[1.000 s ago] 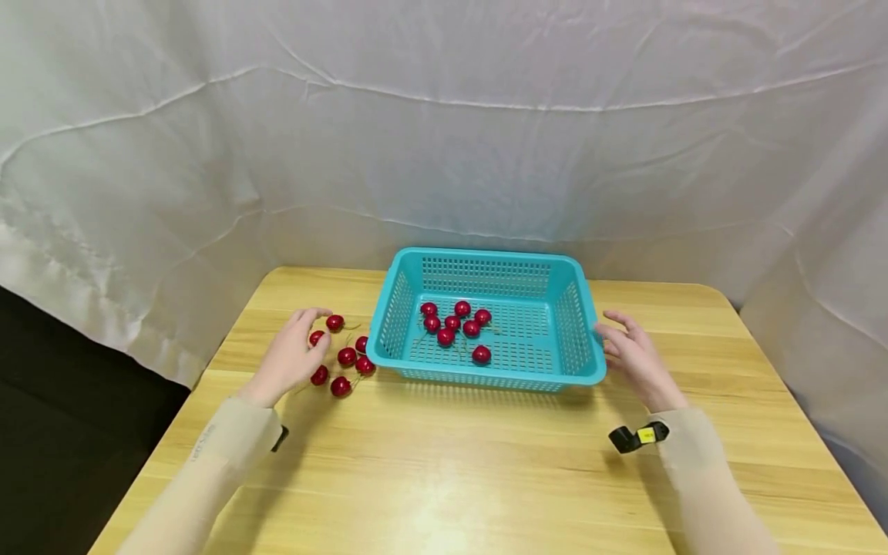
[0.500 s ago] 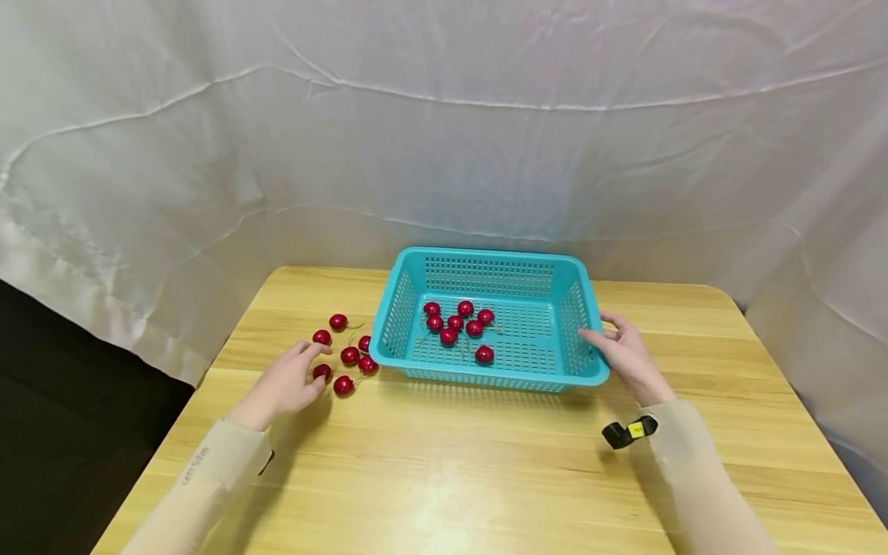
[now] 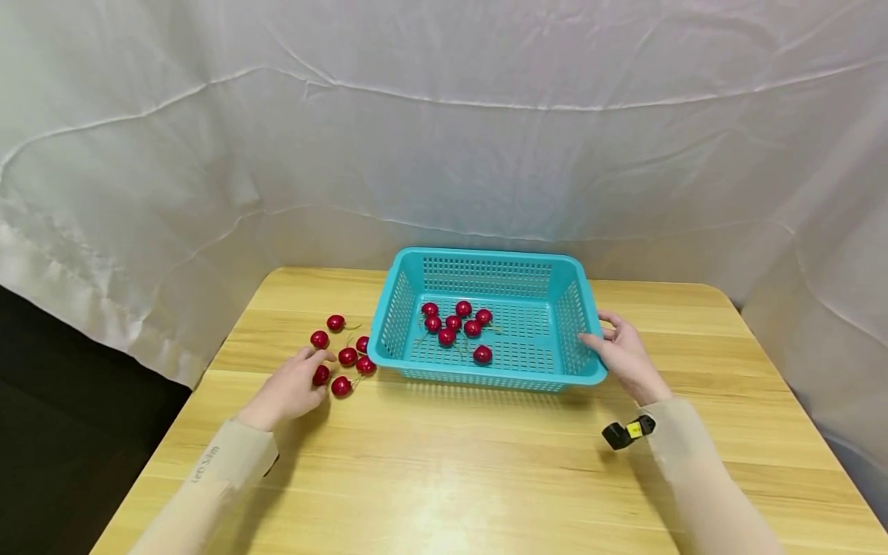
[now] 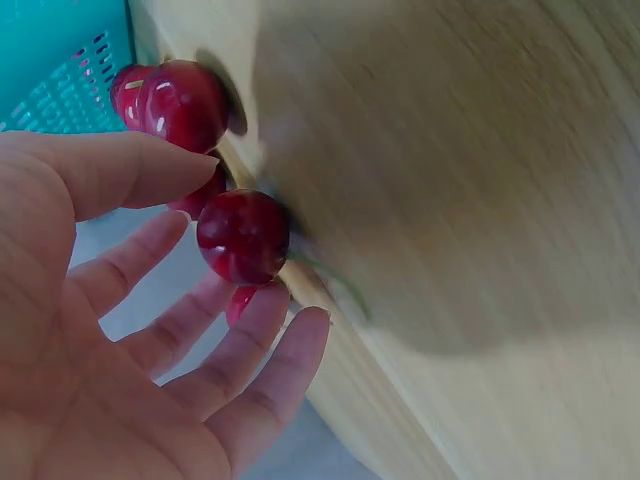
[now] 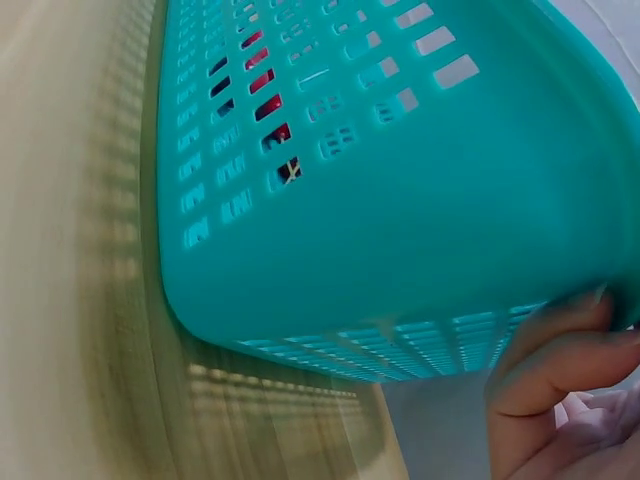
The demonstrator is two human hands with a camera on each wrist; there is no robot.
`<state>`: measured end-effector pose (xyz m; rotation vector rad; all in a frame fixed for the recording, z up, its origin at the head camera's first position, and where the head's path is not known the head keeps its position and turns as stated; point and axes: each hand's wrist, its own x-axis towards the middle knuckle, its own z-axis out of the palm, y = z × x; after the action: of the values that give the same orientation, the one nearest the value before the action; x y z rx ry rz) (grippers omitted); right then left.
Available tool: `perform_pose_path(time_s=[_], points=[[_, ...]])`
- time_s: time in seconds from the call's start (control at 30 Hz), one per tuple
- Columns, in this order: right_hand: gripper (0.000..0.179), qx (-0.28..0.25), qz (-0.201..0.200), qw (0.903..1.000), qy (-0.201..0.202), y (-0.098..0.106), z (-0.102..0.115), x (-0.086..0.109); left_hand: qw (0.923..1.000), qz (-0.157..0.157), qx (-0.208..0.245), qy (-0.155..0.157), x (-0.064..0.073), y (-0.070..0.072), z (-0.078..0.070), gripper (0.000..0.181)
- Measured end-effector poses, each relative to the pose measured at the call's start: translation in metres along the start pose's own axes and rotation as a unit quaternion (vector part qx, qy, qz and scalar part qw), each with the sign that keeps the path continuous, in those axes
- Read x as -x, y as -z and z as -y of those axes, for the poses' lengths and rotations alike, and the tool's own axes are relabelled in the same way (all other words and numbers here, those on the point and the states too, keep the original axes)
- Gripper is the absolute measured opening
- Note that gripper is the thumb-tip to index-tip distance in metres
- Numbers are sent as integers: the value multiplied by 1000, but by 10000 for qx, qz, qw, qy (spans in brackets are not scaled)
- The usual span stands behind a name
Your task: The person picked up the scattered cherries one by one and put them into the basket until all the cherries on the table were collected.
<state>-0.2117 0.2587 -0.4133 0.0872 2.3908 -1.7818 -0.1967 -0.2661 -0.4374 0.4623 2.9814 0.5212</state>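
Note:
My left hand reaches down at the left of the table, beside a loose red cherry. In the left wrist view, its thumb and fingers are spread around the cherry, whose green stem trails on the wood; the thumb tip stands apart from it. My right hand grips the right rim of a turquoise perforated basket, thumb inside and fingers outside. Several cherries lie on the basket's floor. The right wrist view shows the curled fingers at the rim.
Several more stemmed cherries lie on the wooden table between the left hand and the basket. A pale cloth hangs behind the table and along its sides. Something black stands beyond the left edge.
My left hand has moved nearer to me, from the farther loose cherries to one closer. My right hand has taken hold of the basket's rim, its thumb now over it.

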Motion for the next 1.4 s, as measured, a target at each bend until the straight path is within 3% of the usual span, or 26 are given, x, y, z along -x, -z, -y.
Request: perform_pose_path(time_s=[0.4, 0.57, 0.73, 1.17, 1.4], points=[[71, 334, -204, 9992, 44, -5, 1, 0, 9999, 112, -78, 31, -9, 0, 25, 35], [73, 495, -311, 9983, 57, -6, 2, 0, 9998, 111, -118, 66, -11, -2, 28, 25], [73, 492, -321, 9983, 56, -9, 1, -1, 9997, 16, -213, -96, -13, -2, 29, 21], [72, 578, -364, 9976, 83, -10, 2, -2, 9995, 198, -244, -26, -20, -1, 29, 21], [72, 542, -292, 9981, 72, -9, 1, 0, 9999, 112, -106, -63, -20, 0, 30, 20]])
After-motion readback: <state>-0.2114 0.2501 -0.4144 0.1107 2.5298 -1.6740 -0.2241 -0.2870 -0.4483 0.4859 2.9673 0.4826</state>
